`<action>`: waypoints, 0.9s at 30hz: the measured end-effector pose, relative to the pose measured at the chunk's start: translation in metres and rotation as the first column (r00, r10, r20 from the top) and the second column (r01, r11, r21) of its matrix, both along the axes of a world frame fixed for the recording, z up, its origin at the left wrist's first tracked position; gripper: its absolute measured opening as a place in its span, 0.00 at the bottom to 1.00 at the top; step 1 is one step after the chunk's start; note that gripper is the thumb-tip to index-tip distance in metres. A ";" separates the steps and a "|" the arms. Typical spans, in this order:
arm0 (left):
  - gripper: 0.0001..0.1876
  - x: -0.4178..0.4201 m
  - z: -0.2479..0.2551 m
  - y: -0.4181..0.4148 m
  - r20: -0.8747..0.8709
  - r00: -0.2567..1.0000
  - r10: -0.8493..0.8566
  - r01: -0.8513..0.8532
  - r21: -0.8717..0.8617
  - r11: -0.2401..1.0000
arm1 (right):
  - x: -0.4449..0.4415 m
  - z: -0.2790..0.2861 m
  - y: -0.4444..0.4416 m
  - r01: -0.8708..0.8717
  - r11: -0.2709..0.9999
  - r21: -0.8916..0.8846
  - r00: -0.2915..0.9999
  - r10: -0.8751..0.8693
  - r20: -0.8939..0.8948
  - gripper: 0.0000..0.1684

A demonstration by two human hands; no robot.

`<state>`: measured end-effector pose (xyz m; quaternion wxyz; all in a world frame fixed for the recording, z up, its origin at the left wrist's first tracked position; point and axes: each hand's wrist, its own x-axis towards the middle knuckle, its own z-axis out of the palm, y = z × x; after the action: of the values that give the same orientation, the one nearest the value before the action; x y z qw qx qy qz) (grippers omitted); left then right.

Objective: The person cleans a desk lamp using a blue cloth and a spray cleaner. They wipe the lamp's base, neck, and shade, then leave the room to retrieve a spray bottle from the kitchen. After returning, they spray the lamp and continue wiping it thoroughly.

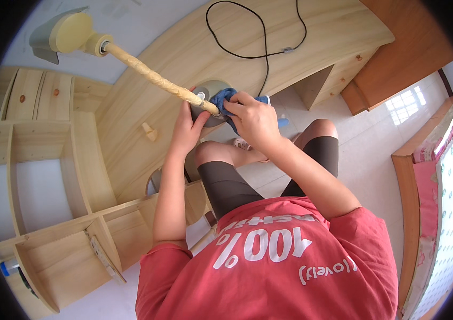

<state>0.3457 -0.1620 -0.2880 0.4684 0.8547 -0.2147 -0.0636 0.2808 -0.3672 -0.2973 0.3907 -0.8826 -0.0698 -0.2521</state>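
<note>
A desk lamp with a long gooseneck (150, 76) wrapped in a yellowish covering extends from my hands towards the upper left. Its cream and grey lamp head (70, 34) is at that far end. My left hand (188, 130) grips the round grey lamp base (212, 90) by its side, thumb near the neck's lower end. In my right hand (254, 118) is a bunched blue cloth (223, 98), pressed against the base beside the foot of the neck. Part of the base is hidden behind the cloth and fingers.
A black cable (264, 44) loops over the pale wooden desktop (330, 24). Wooden shelves (42, 144) stand at the left. A small wooden piece (149, 131) is at the desk near my left hand. A bed (450, 192) with a wooden frame is at the right.
</note>
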 end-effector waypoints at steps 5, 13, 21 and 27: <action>0.37 0.001 0.002 -0.003 0.026 0.999 -0.022 0.022 0.001 1.000 | 0.038 0.003 -0.007 0.089 0.989 -0.119 0.995 -0.094 -0.037 0.14; 0.37 -0.001 -0.002 0.004 -0.005 1.000 -0.015 0.015 0.014 1.000 | 0.008 0.007 -0.009 -0.074 0.992 -0.102 0.997 0.075 0.000 0.16; 0.37 -0.001 0.000 0.000 0.032 0.999 0.006 -0.007 0.032 0.999 | 0.015 0.013 -0.013 -0.126 0.992 -0.027 0.991 0.127 0.033 0.17; 0.37 0.002 0.002 -0.001 -0.011 1.000 -0.027 0.027 0.004 1.000 | 0.003 0.001 -0.021 -0.076 0.991 -0.111 0.997 0.076 0.003 0.14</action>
<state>0.3472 -0.1631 -0.2859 0.4667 0.8524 -0.2236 -0.0752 0.2843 -0.3883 -0.2958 0.3503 -0.8986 -0.1187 -0.2361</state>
